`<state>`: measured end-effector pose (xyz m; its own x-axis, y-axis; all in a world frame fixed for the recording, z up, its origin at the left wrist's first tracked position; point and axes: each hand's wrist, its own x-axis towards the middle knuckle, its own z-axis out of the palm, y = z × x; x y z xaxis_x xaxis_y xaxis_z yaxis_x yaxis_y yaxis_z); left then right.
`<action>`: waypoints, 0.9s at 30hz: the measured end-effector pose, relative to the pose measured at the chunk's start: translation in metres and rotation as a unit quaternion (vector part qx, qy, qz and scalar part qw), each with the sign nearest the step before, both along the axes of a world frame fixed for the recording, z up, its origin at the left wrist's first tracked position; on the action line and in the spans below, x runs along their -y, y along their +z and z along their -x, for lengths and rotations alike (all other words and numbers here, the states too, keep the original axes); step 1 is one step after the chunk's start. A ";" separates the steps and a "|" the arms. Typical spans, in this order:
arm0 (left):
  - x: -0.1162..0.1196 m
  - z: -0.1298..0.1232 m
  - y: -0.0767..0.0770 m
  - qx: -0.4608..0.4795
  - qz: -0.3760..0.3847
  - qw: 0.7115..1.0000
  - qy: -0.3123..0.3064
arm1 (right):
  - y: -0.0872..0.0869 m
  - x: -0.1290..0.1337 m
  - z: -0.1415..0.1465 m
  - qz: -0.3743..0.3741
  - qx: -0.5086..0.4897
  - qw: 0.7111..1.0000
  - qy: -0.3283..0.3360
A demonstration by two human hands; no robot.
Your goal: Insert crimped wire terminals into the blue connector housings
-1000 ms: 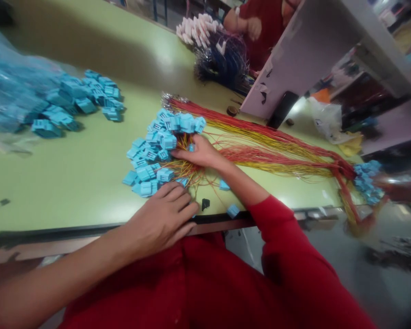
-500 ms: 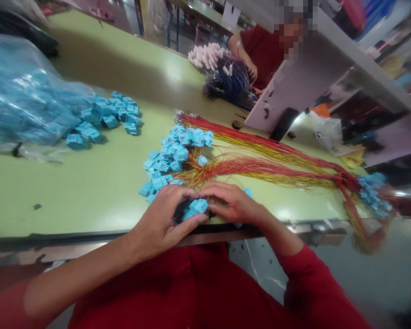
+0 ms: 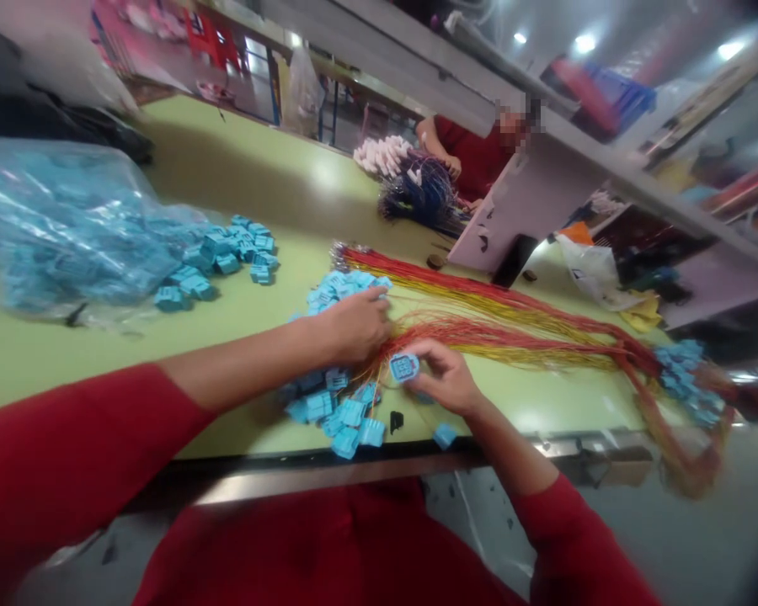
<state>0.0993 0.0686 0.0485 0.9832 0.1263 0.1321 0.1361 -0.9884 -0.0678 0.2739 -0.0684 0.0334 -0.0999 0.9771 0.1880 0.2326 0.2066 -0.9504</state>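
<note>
My right hand (image 3: 448, 380) pinches a light-blue connector housing (image 3: 404, 367) between thumb and fingers, its face with rows of openings turned towards me. To the left of it, my left hand (image 3: 361, 326) lies back up over the heap of blue connectors, fingers curled down at the wires; whatever is in them is hidden. Loose blue connectors (image 3: 352, 414) lie below my left wrist, close to the table's front edge. A bundle of red and yellow wires (image 3: 480, 330) runs rightward from beneath my hands. Beside the connectors is a small black piece (image 3: 397, 422).
A clear bag of blue connectors (image 3: 69, 227) spills onto the green table (image 3: 227, 160) at left. A second red-yellow wire bundle (image 3: 455, 282) lies farther back. Across the table, a person in red (image 3: 473, 156) sits near dark wires with white connectors (image 3: 385, 156). A partition (image 3: 499, 202) stands at right.
My left hand has moved from the front edge, where it was cupped around blue connectors, forward over the heap. My right hand now holds up a blue connector. The view has tilted upward.
</note>
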 end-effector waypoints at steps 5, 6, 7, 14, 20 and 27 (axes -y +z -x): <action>0.028 0.003 0.005 -0.021 0.012 0.999 0.041 | -0.004 -0.010 0.001 0.077 -0.134 0.987 -0.039; 0.033 0.003 0.008 -0.033 0.022 0.998 0.040 | -0.005 -0.012 0.002 0.090 -0.148 0.984 -0.046; 0.036 0.003 0.011 -0.046 0.035 0.997 0.043 | -0.005 -0.013 0.003 0.104 -0.160 0.980 -0.055; 0.015 0.019 0.009 -0.009 0.156 0.988 0.013 | -0.016 -0.023 0.008 0.113 -0.192 0.971 -0.084; -0.013 0.020 0.011 -0.029 0.232 0.970 0.063 | -0.021 -0.031 0.008 0.085 -0.199 0.976 -0.006; -0.015 0.016 0.000 0.028 0.308 0.950 0.039 | 0.001 -0.035 0.014 0.055 -0.255 0.965 0.023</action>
<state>0.0829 0.0839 0.0485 0.9614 0.2684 0.0611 0.1968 -0.8255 0.5289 0.2598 -0.0329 0.0349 -0.0653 0.9907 0.1194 -0.2779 0.0969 -0.9557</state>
